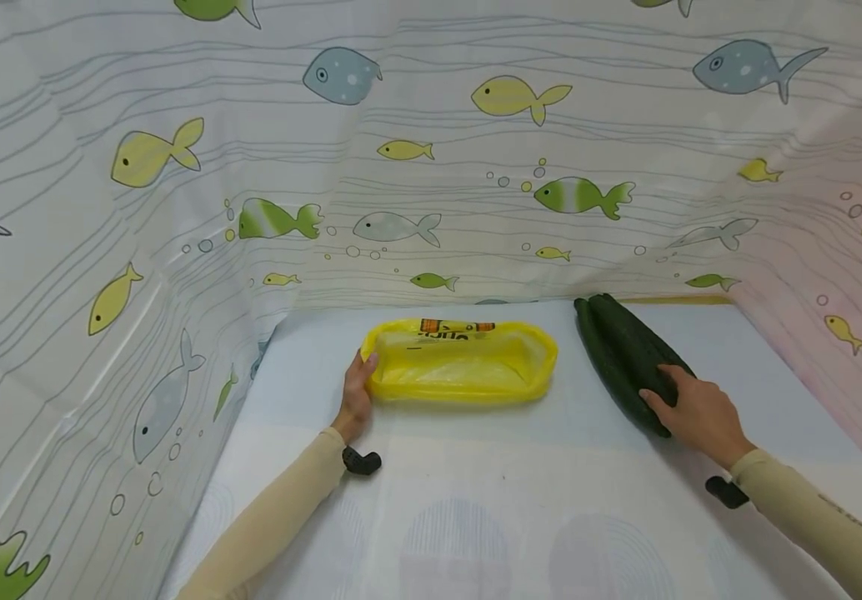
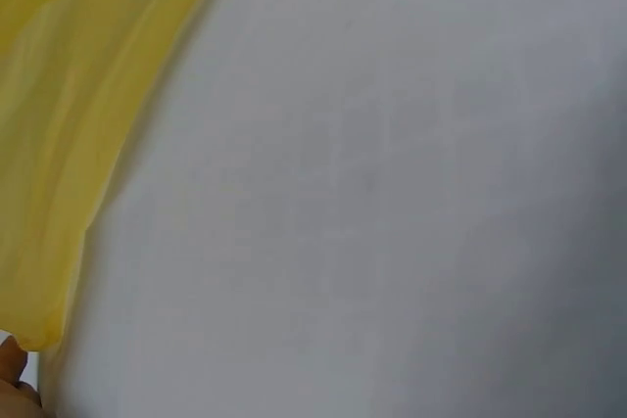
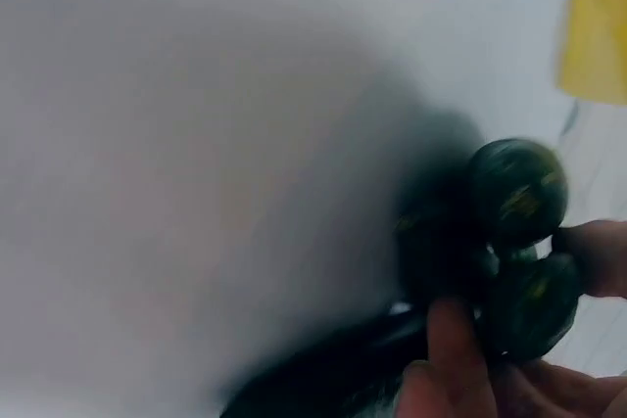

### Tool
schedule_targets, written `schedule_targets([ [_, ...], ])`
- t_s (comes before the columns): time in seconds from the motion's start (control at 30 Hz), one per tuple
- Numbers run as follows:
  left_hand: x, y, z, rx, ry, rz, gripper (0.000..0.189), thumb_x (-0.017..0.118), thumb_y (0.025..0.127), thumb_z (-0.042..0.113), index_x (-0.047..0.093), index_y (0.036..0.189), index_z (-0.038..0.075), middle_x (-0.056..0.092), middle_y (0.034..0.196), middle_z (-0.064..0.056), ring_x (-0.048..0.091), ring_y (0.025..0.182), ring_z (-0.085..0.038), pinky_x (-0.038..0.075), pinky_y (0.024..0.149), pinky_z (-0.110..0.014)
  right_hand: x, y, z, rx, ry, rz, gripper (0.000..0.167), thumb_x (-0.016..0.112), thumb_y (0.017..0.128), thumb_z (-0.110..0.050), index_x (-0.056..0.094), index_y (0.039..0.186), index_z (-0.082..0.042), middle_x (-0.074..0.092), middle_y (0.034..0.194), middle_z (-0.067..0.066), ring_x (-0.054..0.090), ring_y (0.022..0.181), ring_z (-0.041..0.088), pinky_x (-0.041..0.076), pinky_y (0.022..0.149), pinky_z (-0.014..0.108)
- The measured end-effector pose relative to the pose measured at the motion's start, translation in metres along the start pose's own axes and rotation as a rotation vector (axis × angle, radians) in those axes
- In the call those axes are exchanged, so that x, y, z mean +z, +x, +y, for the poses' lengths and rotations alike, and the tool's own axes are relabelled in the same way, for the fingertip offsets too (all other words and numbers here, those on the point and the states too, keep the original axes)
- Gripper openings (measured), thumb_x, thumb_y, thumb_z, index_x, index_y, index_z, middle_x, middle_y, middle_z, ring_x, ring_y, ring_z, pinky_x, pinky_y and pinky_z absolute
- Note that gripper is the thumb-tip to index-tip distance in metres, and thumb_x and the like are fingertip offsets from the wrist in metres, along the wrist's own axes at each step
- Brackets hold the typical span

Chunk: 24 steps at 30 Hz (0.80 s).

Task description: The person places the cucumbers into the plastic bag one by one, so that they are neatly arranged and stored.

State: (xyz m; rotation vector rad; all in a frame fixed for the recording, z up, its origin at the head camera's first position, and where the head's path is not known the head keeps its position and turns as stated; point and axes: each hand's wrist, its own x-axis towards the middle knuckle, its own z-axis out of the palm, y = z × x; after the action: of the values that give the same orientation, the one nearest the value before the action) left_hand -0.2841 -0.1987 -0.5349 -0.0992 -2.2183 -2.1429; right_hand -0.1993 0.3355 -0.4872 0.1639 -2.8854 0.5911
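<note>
Long dark-green cucumbers [image 1: 626,350], bunched on the white-covered table [image 1: 506,450] to the right of a thin, open-mouthed yellow plastic bag [image 1: 461,392], look firm and fairly heavy, their skins perhaps slick; from where I stand, the right hand [image 1: 704,417] grips them near their closer ends, though mid-length should balance better; the left hand [image 1: 357,396] holds the bag's left rim, seemingly light, floppy stuff.
</note>
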Motion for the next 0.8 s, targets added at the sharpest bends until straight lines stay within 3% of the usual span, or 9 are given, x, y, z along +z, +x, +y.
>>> schedule_targets([
  [0.07, -0.0005, 0.0012, -0.0016, 0.022, -0.004, -0.012, 0.067, 0.042, 0.108, 0.041, 0.033, 0.165, 0.007, 0.037, 0.169, -0.014, 0.032, 0.156, -0.031, 0.010, 0.135, -0.049, -0.0006, 0.0009, -0.0016, 0.036, 0.011, -0.030, 0.065, 0.067, 0.103, -0.033, 0.051, 0.143, 0.015, 0.059, 0.058, 0.012, 0.047, 0.048, 0.018, 0.036, 0.041, 0.033],
  [0.17, -0.0014, 0.0025, -0.0030, 0.033, -0.025, -0.015, 0.066, 0.045, 0.107, 0.039, 0.037, 0.162, 0.005, 0.041, 0.164, -0.019, 0.036, 0.150, -0.035, 0.013, 0.134, -0.048, -0.0006, 0.0031, -0.0034, 0.075, 0.018, -0.046, 0.063, 0.066, 0.103, -0.031, 0.051, 0.142, 0.017, 0.070, 0.082, 0.031, 0.054, 0.054, 0.022, 0.040, 0.043, 0.035],
  [0.23, -0.0019, 0.0025, -0.0026, 0.029, -0.029, -0.014, 0.066, 0.045, 0.106, 0.038, 0.037, 0.162, 0.004, 0.041, 0.163, -0.021, 0.036, 0.149, -0.036, 0.014, 0.133, -0.048, 0.0001, 0.0045, -0.0044, 0.085, 0.013, -0.036, 0.061, 0.066, 0.102, -0.029, 0.053, 0.141, 0.017, 0.071, 0.089, 0.034, 0.054, 0.054, 0.023, 0.041, 0.042, 0.035],
  [0.37, -0.0022, 0.0013, -0.0007, 0.017, -0.015, -0.014, 0.067, 0.043, 0.106, 0.040, 0.036, 0.163, 0.006, 0.039, 0.166, -0.017, 0.033, 0.154, -0.032, 0.011, 0.134, -0.048, 0.0011, 0.0052, -0.0060, 0.093, 0.021, -0.006, 0.057, 0.064, 0.103, -0.025, 0.055, 0.141, 0.017, 0.059, 0.055, 0.014, 0.036, 0.047, 0.015, 0.032, 0.040, 0.030],
  [0.47, -0.0021, 0.0008, 0.0007, 0.012, 0.001, -0.016, 0.068, 0.042, 0.106, 0.041, 0.034, 0.165, 0.008, 0.037, 0.169, -0.012, 0.031, 0.157, -0.029, 0.009, 0.135, -0.049, 0.0000, 0.0045, -0.0060, 0.096, 0.026, 0.012, 0.057, 0.062, 0.104, -0.025, 0.055, 0.141, 0.018, 0.043, 0.043, 0.002, 0.024, 0.046, 0.010, 0.026, 0.040, 0.026],
  [0.8, -0.0018, -0.0010, 0.0022, 0.006, 0.031, -0.007, 0.068, 0.041, 0.105, 0.041, 0.034, 0.165, 0.008, 0.037, 0.170, -0.011, 0.030, 0.158, -0.030, 0.009, 0.135, -0.051, -0.0047, 0.0055, -0.0082, 0.208, 0.046, 0.001, 0.067, 0.057, 0.106, -0.045, 0.057, 0.143, 0.011, 0.043, 0.048, 0.002, 0.026, 0.049, 0.011, 0.026, 0.041, 0.027],
])
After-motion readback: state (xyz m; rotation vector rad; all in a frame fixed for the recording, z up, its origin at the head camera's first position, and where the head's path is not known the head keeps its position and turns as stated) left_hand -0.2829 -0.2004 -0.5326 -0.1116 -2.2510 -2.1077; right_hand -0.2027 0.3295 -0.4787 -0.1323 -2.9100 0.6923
